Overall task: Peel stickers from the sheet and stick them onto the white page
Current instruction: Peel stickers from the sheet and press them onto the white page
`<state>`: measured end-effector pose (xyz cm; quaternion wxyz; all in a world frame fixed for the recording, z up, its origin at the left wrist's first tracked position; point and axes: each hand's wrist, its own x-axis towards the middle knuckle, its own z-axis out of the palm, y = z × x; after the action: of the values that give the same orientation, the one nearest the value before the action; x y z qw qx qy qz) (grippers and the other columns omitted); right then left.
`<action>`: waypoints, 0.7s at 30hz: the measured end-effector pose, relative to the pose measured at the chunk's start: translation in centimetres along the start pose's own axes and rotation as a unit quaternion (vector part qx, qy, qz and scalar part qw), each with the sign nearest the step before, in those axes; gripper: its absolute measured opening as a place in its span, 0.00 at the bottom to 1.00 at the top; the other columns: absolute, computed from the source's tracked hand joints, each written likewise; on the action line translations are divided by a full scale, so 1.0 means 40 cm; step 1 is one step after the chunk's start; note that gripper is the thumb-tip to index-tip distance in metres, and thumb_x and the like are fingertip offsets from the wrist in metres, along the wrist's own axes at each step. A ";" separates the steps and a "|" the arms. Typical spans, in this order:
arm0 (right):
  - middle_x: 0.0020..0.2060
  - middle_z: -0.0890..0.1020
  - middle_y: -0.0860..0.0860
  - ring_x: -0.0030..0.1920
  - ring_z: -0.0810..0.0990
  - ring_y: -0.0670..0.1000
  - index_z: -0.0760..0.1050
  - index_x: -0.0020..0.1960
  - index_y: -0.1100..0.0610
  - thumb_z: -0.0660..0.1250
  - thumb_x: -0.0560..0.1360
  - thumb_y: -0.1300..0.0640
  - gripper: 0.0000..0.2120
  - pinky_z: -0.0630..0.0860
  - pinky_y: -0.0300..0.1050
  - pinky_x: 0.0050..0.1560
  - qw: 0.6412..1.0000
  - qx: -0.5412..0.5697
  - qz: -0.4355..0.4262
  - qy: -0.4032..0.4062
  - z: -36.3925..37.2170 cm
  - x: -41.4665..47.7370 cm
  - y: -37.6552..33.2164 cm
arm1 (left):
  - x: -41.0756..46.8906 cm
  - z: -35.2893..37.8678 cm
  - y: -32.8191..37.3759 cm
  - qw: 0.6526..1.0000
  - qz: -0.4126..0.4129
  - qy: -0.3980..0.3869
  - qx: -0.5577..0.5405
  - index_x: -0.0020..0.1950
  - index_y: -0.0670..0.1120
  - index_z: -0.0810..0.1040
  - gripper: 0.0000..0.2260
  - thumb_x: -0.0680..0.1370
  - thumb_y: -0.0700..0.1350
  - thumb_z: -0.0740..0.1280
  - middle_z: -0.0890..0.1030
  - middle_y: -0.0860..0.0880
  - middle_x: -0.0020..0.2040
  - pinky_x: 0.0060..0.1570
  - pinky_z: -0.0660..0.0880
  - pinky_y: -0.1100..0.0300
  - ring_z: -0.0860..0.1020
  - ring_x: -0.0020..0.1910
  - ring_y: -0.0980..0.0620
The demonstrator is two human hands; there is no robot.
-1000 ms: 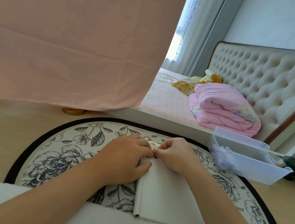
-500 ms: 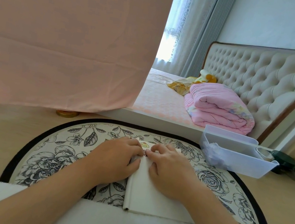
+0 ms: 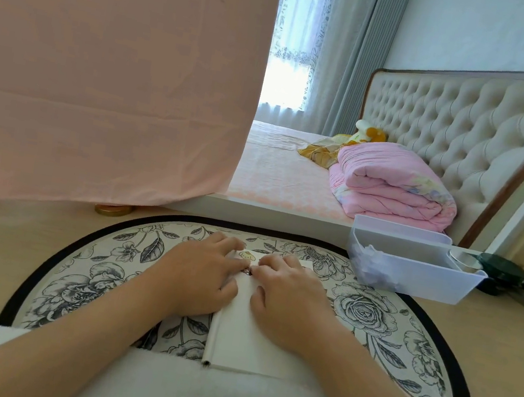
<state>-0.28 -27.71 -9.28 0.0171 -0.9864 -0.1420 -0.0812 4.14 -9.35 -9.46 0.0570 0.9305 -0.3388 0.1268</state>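
Note:
A white page (image 3: 241,337) of an open booklet lies on a floral mat (image 3: 94,277) in front of me. At its far end a sticker sheet (image 3: 246,255) shows a yellow cartoon figure between my hands. My left hand (image 3: 203,271) lies over the sheet's left part, fingers fairly straight and pressing down, thumb on the page edge. My right hand (image 3: 286,292) rests on the page with its fingers curled. Its fingertips pinch a small dark sticker (image 3: 247,270) where both hands meet. Most of the sheet is hidden under the hands.
A pale plastic bin (image 3: 412,268) with crumpled clear wrap stands on the floor at the mat's right. Dark and gold jars (image 3: 501,273) sit behind it. A bed (image 3: 284,181) with a folded pink quilt is ahead, and a pink cloth (image 3: 109,68) hangs at left.
The view has shifted, so the hands sit a little lower and more to the left. My right hand has flattened onto the page, and the yellow figure on the sheet now shows between the hands.

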 end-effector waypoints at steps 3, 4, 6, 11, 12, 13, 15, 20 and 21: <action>0.68 0.72 0.46 0.67 0.67 0.52 0.73 0.69 0.51 0.52 0.79 0.49 0.22 0.68 0.54 0.65 1.000 0.003 0.004 -0.010 -0.001 -0.002 0.002 | -0.009 0.000 0.009 0.999 -0.014 0.015 0.034 0.64 0.52 0.79 0.30 0.73 0.56 0.45 0.75 0.52 0.68 0.46 0.80 0.52 0.73 0.65 0.52; 0.68 0.72 0.46 0.67 0.66 0.52 0.72 0.69 0.51 0.52 0.80 0.49 0.21 0.68 0.54 0.65 1.000 0.003 0.005 -0.013 0.000 -0.001 0.002 | -0.011 0.000 0.011 0.999 -0.017 0.018 0.035 0.62 0.50 0.80 0.29 0.73 0.56 0.45 0.76 0.51 0.67 0.44 0.80 0.52 0.74 0.63 0.52; 0.68 0.72 0.46 0.67 0.66 0.52 0.73 0.69 0.50 0.53 0.80 0.49 0.21 0.68 0.54 0.65 1.000 0.004 0.007 -0.013 0.000 -0.001 0.002 | -0.011 -0.004 0.013 0.999 -0.011 0.019 0.029 0.61 0.50 0.81 0.29 0.73 0.56 0.46 0.76 0.52 0.66 0.45 0.80 0.52 0.74 0.62 0.52; 0.67 0.72 0.47 0.67 0.67 0.52 0.70 0.69 0.50 0.52 0.80 0.48 0.20 0.68 0.55 0.64 1.000 0.016 0.011 -0.005 0.002 -0.001 0.004 | -0.017 -0.006 0.010 1.000 0.002 0.015 0.002 0.55 0.51 0.82 0.27 0.75 0.58 0.46 0.74 0.59 0.59 0.43 0.77 0.61 0.75 0.53 0.58; 0.67 0.72 0.48 0.67 0.67 0.53 0.69 0.69 0.49 0.53 0.80 0.49 0.20 0.69 0.55 0.64 1.000 0.017 0.007 -0.001 0.002 -0.002 0.005 | -0.021 -0.002 0.009 1.000 -0.006 0.018 -0.009 0.55 0.52 0.82 0.26 0.76 0.58 0.46 0.74 0.60 0.59 0.43 0.78 0.61 0.76 0.52 0.59; 0.67 0.73 0.48 0.66 0.68 0.54 0.68 0.70 0.47 0.53 0.80 0.49 0.20 0.69 0.56 0.63 1.000 0.018 0.001 0.003 0.001 -0.004 0.006 | -0.024 0.000 0.009 1.000 -0.011 0.021 -0.019 0.55 0.52 0.82 0.26 0.76 0.58 0.47 0.74 0.60 0.58 0.42 0.78 0.61 0.77 0.51 0.59; 0.66 0.74 0.49 0.66 0.69 0.55 0.67 0.72 0.43 0.51 0.79 0.49 0.22 0.71 0.56 0.61 1.000 0.014 -0.012 0.005 -0.001 -0.009 0.008 | -0.025 0.001 0.012 0.999 -0.015 0.025 -0.034 0.56 0.53 0.83 0.25 0.76 0.58 0.48 0.75 0.60 0.57 0.42 0.79 0.60 0.79 0.49 0.58; 0.61 0.79 0.46 0.60 0.73 0.53 0.75 0.67 0.43 0.51 0.78 0.47 0.22 0.74 0.52 0.57 1.000 0.007 -0.022 0.018 -0.006 -0.013 0.014 | -0.023 0.001 0.017 0.999 -0.018 0.032 -0.027 0.58 0.53 0.82 0.25 0.76 0.56 0.48 0.77 0.61 0.59 0.41 0.78 0.61 0.79 0.47 0.59; 0.57 0.80 0.44 0.57 0.73 0.52 0.78 0.63 0.43 0.52 0.78 0.47 0.20 0.75 0.51 0.55 0.999 0.008 -0.023 0.025 -0.006 -0.015 0.016 | -0.025 0.000 0.016 0.999 -0.017 0.032 -0.025 0.58 0.52 0.82 0.23 0.77 0.56 0.49 0.77 0.61 0.60 0.41 0.78 0.61 0.79 0.48 0.60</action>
<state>-0.70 -28.51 -9.13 0.0268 -0.9803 -0.1649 -0.1050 3.00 -9.23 -9.74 0.0937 0.9299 -0.3237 0.1473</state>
